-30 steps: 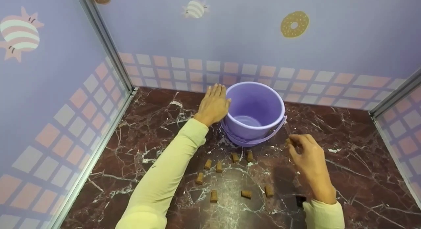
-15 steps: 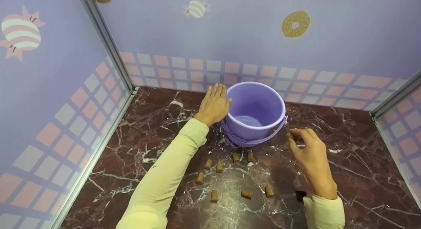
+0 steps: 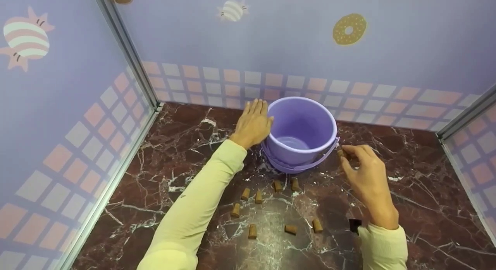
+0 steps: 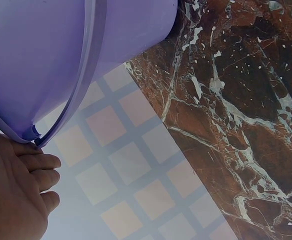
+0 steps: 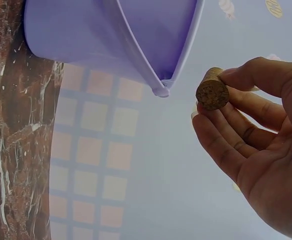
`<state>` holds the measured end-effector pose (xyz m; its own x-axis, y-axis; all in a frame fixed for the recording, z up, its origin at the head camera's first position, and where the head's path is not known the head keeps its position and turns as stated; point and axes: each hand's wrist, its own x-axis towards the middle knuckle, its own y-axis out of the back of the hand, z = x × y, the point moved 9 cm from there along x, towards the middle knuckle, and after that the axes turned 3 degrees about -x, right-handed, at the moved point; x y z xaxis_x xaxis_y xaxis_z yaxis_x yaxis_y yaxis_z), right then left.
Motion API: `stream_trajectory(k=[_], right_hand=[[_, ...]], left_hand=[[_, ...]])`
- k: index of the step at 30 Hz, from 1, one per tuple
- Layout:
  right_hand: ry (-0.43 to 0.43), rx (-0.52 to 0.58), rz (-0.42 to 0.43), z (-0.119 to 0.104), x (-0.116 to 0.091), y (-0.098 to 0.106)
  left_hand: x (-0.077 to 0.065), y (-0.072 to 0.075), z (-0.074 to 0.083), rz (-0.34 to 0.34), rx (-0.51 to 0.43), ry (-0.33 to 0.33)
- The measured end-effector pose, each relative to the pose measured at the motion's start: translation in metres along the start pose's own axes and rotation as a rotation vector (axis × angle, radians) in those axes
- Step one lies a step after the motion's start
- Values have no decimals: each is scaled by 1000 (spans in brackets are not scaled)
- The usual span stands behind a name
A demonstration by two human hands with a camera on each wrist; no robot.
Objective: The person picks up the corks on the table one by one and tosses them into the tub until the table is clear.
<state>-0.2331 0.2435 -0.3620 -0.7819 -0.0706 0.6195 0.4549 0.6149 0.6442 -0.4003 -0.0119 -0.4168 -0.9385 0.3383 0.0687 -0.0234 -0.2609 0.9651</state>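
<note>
A purple bucket (image 3: 294, 153) with its handle hanging down at the front stands near the back wall. My left hand (image 3: 252, 124) lies against its left side, fingers extended and thumb at the rim. In the left wrist view, the fingers (image 4: 41, 175) are right at the handle's joint. To the right of the bucket, my right hand (image 3: 366, 175) pinches a cork stopper (image 5: 213, 90) between thumb and fingertips, close to the other handle joint. Several more corks lie on the marbled surface before the bucket, among them one cork (image 3: 295, 184) near its base and another cork (image 3: 252, 231) farther forward.
The dark red marbled surface (image 3: 186, 223) is bounded by a patterned back wall (image 3: 248, 41) and side walls with metal corner strips. A small black object (image 3: 354, 225) shows beside the right sleeve. The bucket's inner bottom shows no corks.
My right hand has risen slightly toward the bucket's rim, carrying the cork. The left hand and bucket stay put.
</note>
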Motion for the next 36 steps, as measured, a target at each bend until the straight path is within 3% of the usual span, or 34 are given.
stream_trajectory(k=[22,36], right_hand=[[-4,59,3,-7,25,6],[13,98,-11,-9,38,-10]], left_hand=[[0,1,1,9,18,-6],[-1,0,0,1,-15,5]])
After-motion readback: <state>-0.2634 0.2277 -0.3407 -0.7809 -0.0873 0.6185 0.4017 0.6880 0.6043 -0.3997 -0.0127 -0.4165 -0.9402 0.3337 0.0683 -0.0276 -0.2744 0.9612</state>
